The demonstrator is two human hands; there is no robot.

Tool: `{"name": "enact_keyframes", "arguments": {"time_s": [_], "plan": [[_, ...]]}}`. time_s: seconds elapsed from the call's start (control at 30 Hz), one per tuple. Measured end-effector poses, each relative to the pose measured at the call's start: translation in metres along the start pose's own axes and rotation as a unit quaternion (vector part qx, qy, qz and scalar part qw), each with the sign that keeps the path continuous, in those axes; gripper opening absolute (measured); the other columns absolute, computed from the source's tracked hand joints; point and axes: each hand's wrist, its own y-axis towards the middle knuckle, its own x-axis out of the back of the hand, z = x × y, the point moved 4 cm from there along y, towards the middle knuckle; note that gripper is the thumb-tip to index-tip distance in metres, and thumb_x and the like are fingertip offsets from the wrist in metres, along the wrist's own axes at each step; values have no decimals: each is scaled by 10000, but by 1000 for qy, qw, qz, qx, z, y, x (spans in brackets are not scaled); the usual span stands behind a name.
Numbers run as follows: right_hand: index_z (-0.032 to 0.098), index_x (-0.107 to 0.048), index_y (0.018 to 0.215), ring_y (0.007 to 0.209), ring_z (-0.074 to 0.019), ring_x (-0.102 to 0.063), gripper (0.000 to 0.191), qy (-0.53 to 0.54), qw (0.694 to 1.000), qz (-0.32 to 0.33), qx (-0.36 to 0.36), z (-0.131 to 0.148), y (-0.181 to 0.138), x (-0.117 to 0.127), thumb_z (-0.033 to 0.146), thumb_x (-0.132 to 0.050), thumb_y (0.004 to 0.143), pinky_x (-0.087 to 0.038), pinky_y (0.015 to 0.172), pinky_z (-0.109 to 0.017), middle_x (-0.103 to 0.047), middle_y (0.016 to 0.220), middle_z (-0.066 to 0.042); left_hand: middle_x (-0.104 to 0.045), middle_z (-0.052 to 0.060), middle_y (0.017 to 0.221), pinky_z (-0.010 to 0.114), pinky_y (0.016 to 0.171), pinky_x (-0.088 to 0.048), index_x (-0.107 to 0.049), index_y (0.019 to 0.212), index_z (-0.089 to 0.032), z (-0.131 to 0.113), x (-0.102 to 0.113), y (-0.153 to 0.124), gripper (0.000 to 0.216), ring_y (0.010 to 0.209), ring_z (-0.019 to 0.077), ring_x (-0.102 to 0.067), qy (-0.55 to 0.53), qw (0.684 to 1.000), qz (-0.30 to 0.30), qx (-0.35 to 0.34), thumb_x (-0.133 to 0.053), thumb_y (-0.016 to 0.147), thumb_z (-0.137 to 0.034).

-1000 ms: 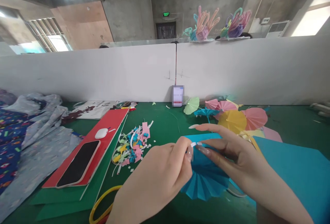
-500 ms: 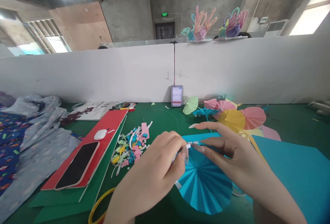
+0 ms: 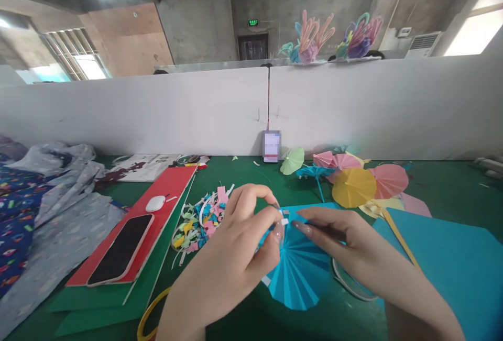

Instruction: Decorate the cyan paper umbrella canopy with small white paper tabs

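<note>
A pleated blue paper fan (image 3: 299, 274) lies spread in a round shape over the green table (image 3: 251, 184), just in front of me. My left hand (image 3: 236, 257) pinches its top centre between thumb and forefinger, where a small white strip (image 3: 283, 221) sticks out. My right hand (image 3: 346, 249) comes in from the right with fingers curled, its thumb and forefinger tip meeting the fan's centre beside the white strip. A large blue paper sheet (image 3: 451, 262) lies under my right forearm.
Finished paper umbrellas (image 3: 353, 176) in yellow, pink, green and blue sit at the back right. A pile of paper scraps (image 3: 198, 220) lies left of my hands. A phone (image 3: 120, 249) and a white earbud case (image 3: 155, 203) rest on red card (image 3: 165, 184). Patterned cloth (image 3: 35, 215) fills the left.
The blue fan has opened from a half-folded wedge into a wider round spread. My right forefinger, stretched out before, has curled in toward the fan's centre.
</note>
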Motion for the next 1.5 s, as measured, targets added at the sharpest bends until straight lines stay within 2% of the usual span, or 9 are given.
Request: {"name": "enact_keyframes", "arguments": {"time_s": [0.1,0.2,0.3,0.43,0.6,0.83,1.27,1.5], "plan": [[294,-605,1112,738,-137,-551,250,-22,1000,1,0,-1,-3,-3,319,-436,930,-454,623,-238,-656,883,16,-384,42,1124,306,824,-418,-465,879,-239,-4,-6,1,169,1155,214,-350,26,999,16,-19,-311,947,-220],[333,-557,1181,856,-142,-590,281,-30,999,4,-17,-2,-6,-4,291,-427,935,-477,717,-257,-655,1049,18,-383,48,1100,336,827,-407,-437,850,-226,-4,-9,4,170,1142,223,-350,48,999,8,-15,-299,943,-194],[353,-549,1194,913,-161,-602,293,-44,999,8,-26,-3,-7,-4,307,-412,939,-489,754,-282,-653,1095,21,-381,48,1080,348,808,-409,-420,842,-222,-3,-11,5,167,1100,222,-368,60,998,6,-12,-290,939,-181],[340,-546,1209,970,-188,-597,304,-60,998,-1,-27,-2,-7,-4,312,-422,932,-491,790,-308,-652,1111,9,-375,43,1059,356,814,-408,-408,846,-217,-4,-12,5,156,1057,209,-381,69,997,14,-27,-291,935,-166],[320,-555,1202,917,-161,-618,308,-42,999,18,-17,0,-5,-8,251,-413,938,-494,757,-284,-662,1103,5,-368,37,1037,376,836,-406,-391,833,-204,-7,-12,5,144,1018,199,-391,94,995,9,-41,-299,920,-135],[308,-552,1208,881,-162,-621,311,-50,998,22,-15,0,-3,-10,236,-406,943,-491,752,-293,-665,1085,-1,-369,28,1021,464,994,-344,-382,827,-194,-5,-14,7,127,959,169,-419,122,992,11,-40,-307,905,-128],[304,-564,1194,858,-151,-632,303,-55,998,18,-19,-1,-4,-10,256,-395,947,-493,736,-279,-669,1098,-1,-377,55,990,464,938,-400,-389,833,-182,-6,-15,7,106,978,210,-416,204,978,-6,-44,-327,861,-101],[290,-569,1201,880,-177,-634,316,-53,998,18,-19,-1,-5,-9,232,-406,937,-504,759,-300,-681,1048,-13,-376,62,992,474,940,-402,-403,838,-175,-8,-16,7,115,981,211,-414,214,975,-3,-55,-319,868,-102]]}}
